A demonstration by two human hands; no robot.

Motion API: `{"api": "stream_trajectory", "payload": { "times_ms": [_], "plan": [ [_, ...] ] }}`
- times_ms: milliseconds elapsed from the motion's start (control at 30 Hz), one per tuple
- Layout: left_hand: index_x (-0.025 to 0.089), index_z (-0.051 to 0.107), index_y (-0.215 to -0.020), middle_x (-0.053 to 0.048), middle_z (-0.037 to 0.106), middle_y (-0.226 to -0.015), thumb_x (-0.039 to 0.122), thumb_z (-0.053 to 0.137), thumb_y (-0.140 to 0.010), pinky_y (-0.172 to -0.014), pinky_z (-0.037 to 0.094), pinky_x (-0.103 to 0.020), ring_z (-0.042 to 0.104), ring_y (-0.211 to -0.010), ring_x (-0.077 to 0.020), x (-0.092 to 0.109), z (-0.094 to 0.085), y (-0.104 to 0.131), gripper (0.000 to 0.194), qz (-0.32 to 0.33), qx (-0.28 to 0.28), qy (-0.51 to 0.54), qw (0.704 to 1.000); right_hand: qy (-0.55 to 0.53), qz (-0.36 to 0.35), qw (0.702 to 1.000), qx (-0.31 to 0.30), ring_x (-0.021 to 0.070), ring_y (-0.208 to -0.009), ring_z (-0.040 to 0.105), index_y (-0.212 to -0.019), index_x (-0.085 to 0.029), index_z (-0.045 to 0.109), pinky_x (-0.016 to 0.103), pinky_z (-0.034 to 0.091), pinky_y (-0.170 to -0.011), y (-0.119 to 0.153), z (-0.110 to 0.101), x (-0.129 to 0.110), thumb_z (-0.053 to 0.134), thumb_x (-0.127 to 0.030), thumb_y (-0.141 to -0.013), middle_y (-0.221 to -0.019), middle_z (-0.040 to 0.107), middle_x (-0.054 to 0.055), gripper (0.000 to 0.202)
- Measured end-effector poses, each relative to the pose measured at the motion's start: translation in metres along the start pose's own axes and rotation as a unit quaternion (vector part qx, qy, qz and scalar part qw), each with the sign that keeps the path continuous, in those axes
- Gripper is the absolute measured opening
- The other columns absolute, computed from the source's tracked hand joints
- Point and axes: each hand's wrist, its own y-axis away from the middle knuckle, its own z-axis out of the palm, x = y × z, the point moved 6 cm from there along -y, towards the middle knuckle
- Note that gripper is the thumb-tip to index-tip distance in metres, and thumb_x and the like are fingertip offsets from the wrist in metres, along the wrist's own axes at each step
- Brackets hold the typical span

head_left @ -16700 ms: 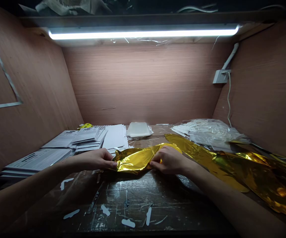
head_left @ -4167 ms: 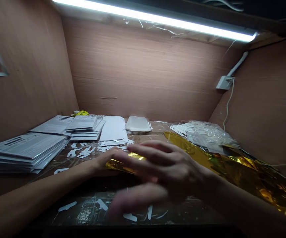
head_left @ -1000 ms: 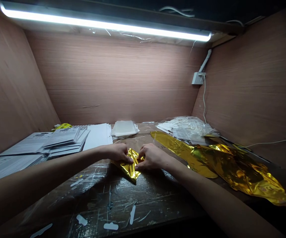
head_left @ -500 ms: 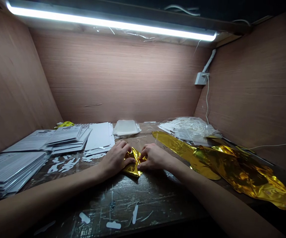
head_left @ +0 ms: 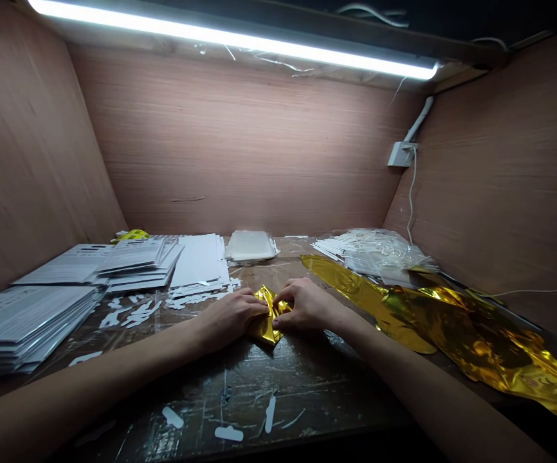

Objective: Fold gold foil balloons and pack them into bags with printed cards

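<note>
A folded gold foil balloon (head_left: 266, 329) lies on the dark worktable in front of me, small and creased. My left hand (head_left: 230, 316) presses on its left side, fingers together and bent over the foil. At its right side my right hand (head_left: 305, 307) is closed, with thumb and fingers pinching the shiny edge. Part of the foil is hidden under the fingers. To the right lie more gold foil balloons (head_left: 481, 341), flat, unfolded and overlapping.
Stacks of printed cards (head_left: 32, 315) stand at the left, beside white sheets (head_left: 196, 260). Clear plastic bags (head_left: 251, 245) lie at the back, white sticks (head_left: 370, 249) in plastic at back right. White paper scraps (head_left: 229, 433) lie near the front edge. A lamp (head_left: 240, 40) hangs above.
The view has shifted slightly. My left hand's fingers have drawn together and lie flatter over the foil's left side. My right hand keeps its pinch at the right.
</note>
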Motion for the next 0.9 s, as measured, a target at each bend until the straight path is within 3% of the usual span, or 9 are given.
{"api": "stream_trajectory", "payload": {
  "times_ms": [133,233,333,500,733,900],
  "plan": [
    [0.019,0.072,-0.105,-0.004,0.074,-0.095,0.013,0.049,-0.100,-0.078,0.047,-0.032,0.063,-0.086,-0.0209,0.007,0.001,0.004,0.024,0.008,-0.021,-0.050,0.998,-0.056,0.013,0.998,0.017,0.0261,-0.104,0.065,-0.137,-0.023,0.065,0.033,0.047,-0.087,0.003,0.000,-0.005,0.087,-0.042,-0.069,-0.115,0.072,0.009,0.073],
    [0.017,0.070,-0.115,-0.008,0.074,-0.108,0.021,0.043,-0.105,-0.093,0.047,-0.036,0.065,-0.098,-0.0226,0.012,0.004,0.009,0.029,0.041,-0.014,-0.105,0.994,-0.090,0.062,0.994,0.017,0.0265,-0.106,0.065,-0.146,-0.015,0.052,0.035,0.048,-0.089,0.005,0.004,-0.004,0.086,-0.031,-0.066,-0.122,0.069,0.013,0.088],
    [0.015,0.067,-0.123,-0.012,0.070,-0.126,0.025,0.037,-0.108,-0.110,0.039,-0.038,0.064,-0.116,-0.0232,0.019,0.008,0.014,0.035,0.085,-0.014,-0.148,0.985,-0.122,0.126,0.984,0.017,0.0247,-0.098,0.066,-0.146,-0.012,0.049,0.031,0.049,-0.081,0.004,0.010,0.005,0.080,-0.022,-0.064,-0.116,0.070,0.012,0.089],
    [0.008,0.056,-0.141,-0.016,0.062,-0.142,0.029,0.033,-0.109,-0.118,0.034,-0.041,0.058,-0.131,-0.0259,0.019,0.009,0.017,0.045,0.044,-0.032,-0.157,0.986,-0.208,0.209,0.953,0.062,0.0228,-0.091,0.069,-0.140,-0.007,0.055,0.029,0.050,-0.074,-0.001,0.018,0.019,0.074,-0.023,-0.071,-0.105,0.074,0.010,0.073],
    [0.014,0.056,-0.142,-0.010,0.059,-0.147,0.029,0.036,-0.108,-0.118,0.038,-0.033,0.056,-0.135,-0.0209,0.019,0.009,0.017,0.042,-0.015,-0.045,-0.054,0.997,-0.195,0.182,0.957,0.112,0.0269,-0.108,0.069,-0.135,-0.011,0.064,0.034,0.053,-0.092,-0.011,0.015,0.007,0.082,-0.030,-0.068,-0.119,0.073,0.014,0.071],
    [0.017,0.058,-0.139,-0.011,0.061,-0.144,0.026,0.043,-0.104,-0.113,0.043,-0.036,0.059,-0.130,-0.0238,0.017,0.010,0.018,0.039,-0.022,-0.033,-0.030,0.999,-0.180,0.184,0.957,0.134,0.0242,-0.093,0.072,-0.127,-0.014,0.070,0.033,0.055,-0.082,-0.012,0.018,0.005,0.078,-0.025,-0.070,-0.102,0.077,0.010,0.059]
  ]
}}
